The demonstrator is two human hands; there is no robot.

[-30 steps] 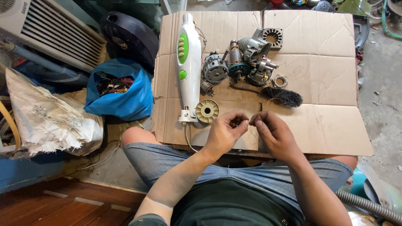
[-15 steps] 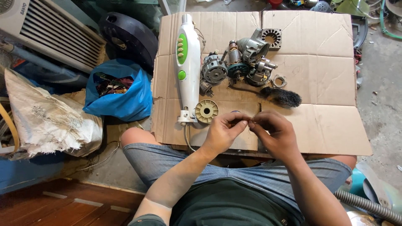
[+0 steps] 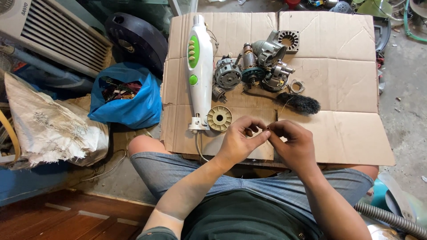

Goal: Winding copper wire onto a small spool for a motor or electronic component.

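Low in the middle of the frame, the person's left hand [image 3: 238,141] and right hand [image 3: 293,144] are meeting fingertip to fingertip over the near edge of a flattened cardboard sheet [image 3: 342,133]. Both are pinching a very small part [image 3: 267,129] between thumb and forefinger; it is too tiny to identify, showing only as a thin dark speck where the fingers join. Both hands are closed around it and are resting just above the lap, in front of the grey shorts. By the look of it, the work in hand is fine fingertip handling of this little piece, taken from the dismantled appliance lying above. Just left of the hands, a cream ribbed plastic wheel [image 3: 219,118] is lying beside the foot of a white and green appliance body [image 3: 199,71], which is stretching toward the top of the frame. Upper centre, a cluster of motor parts [image 3: 253,66] is sitting, with a black wire brush [image 3: 299,103] right of centre. Any further handling is calling for a steady pinch, since so small a piece could slip easily.
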